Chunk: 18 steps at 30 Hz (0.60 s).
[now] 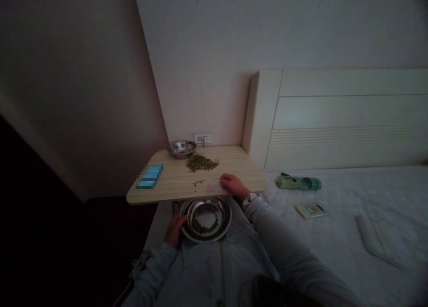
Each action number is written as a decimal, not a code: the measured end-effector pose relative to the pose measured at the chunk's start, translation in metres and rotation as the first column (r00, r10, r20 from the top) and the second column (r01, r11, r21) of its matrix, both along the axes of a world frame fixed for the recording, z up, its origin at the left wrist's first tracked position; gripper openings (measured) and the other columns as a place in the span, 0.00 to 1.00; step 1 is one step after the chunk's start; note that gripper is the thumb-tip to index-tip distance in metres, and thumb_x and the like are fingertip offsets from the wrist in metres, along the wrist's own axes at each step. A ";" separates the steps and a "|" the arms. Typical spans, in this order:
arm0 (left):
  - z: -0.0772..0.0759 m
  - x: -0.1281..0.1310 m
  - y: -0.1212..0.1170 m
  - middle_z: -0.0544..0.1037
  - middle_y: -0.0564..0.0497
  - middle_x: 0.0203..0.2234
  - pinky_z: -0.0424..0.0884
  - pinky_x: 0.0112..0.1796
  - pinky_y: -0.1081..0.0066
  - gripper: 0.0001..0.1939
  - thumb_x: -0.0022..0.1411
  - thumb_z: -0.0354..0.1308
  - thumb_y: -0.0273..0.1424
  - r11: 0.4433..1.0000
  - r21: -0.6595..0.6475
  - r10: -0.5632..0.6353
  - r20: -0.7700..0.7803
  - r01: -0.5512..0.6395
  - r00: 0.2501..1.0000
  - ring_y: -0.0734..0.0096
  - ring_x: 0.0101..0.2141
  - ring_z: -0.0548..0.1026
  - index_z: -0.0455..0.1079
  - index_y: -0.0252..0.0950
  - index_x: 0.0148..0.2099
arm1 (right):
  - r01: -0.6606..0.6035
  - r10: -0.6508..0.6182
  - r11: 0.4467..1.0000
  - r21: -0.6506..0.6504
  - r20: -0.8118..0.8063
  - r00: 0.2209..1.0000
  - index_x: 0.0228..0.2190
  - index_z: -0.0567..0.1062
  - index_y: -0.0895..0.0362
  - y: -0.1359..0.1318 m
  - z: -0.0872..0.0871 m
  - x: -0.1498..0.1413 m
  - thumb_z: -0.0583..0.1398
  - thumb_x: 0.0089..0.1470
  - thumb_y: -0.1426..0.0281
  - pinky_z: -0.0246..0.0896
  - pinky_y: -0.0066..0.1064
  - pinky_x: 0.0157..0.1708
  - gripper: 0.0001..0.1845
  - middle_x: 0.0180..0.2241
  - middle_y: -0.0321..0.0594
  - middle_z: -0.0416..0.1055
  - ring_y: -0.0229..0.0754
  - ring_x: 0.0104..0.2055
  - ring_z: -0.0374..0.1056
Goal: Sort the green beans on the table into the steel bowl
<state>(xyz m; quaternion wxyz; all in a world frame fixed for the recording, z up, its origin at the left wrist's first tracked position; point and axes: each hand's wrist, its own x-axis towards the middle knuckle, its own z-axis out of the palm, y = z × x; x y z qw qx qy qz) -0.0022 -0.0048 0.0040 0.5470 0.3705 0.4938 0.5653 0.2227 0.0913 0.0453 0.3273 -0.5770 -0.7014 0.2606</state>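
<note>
On my lap sit two nested steel bowls; the inner bowl (pixel 207 199) holds a ring of small greenish-brown grains (pixel 204 229). My left hand (pixel 174 230) grips the left rim of the bowls, thumb on top. Over the front right part of the wooden tabletop (pixel 174 182), my right hand (pixel 230 184) is closed on the edge of a thin, see-through piece (pixel 215 186), perhaps plastic. A few loose grains (pixel 199 182) lie just left of that piece. Farther back spreads a larger heap of the same grains (pixel 201 163).
Another steel bowl (pixel 182 149) stands at the table's back left, near a wall socket (pixel 203 138). A blurred-out blue phone-like object (pixel 150 176) lies at the left. On the bed (pixel 347 191) rest a green bottle (pixel 298 182) and a whitish packet (pixel 311 210).
</note>
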 end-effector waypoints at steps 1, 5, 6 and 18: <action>-0.001 0.000 0.000 0.76 0.47 0.29 0.61 0.40 0.63 0.14 0.38 0.56 0.33 1.000 0.001 0.013 -0.006 -0.013 1.000 0.57 0.37 0.70 0.71 0.36 0.31 | -0.006 0.006 1.000 0.000 -0.002 1.000 0.22 0.69 0.58 0.000 0.000 0.000 0.51 0.40 0.68 0.48 0.23 0.24 0.09 0.18 0.33 0.65 0.32 0.23 0.58; -0.002 -0.001 0.002 0.76 0.47 0.27 0.62 0.38 0.63 0.12 0.38 0.55 0.33 0.999 -0.040 0.001 -0.013 -0.001 1.000 0.58 0.36 0.70 0.71 0.35 0.29 | -0.021 0.021 1.000 -0.008 -0.009 1.000 0.22 0.68 0.59 -0.001 0.000 0.000 0.50 0.40 0.69 0.47 0.23 0.23 0.09 0.18 0.33 0.64 0.32 0.22 0.57; -0.001 -0.002 0.002 0.76 0.47 0.26 0.62 0.38 0.63 0.11 0.39 0.55 0.33 0.999 -0.049 -0.011 -0.012 0.010 1.000 0.58 0.35 0.71 0.71 0.35 0.28 | -0.018 0.018 1.000 -0.012 -0.014 1.000 0.22 0.68 0.59 -0.002 0.000 0.000 0.51 0.40 0.69 0.47 0.23 0.23 0.09 0.18 0.33 0.64 0.32 0.22 0.57; -0.013 -0.007 0.006 0.76 0.47 0.26 0.61 0.40 0.64 0.09 0.37 0.57 0.34 0.999 -0.053 -0.001 -0.064 -0.003 0.998 0.59 0.37 0.69 0.71 0.35 0.23 | 0.007 -0.001 1.000 0.019 -0.307 0.952 0.25 0.67 0.60 0.019 -0.006 -0.029 0.49 0.42 0.68 0.51 0.23 0.25 0.10 0.19 0.34 0.65 0.31 0.22 0.57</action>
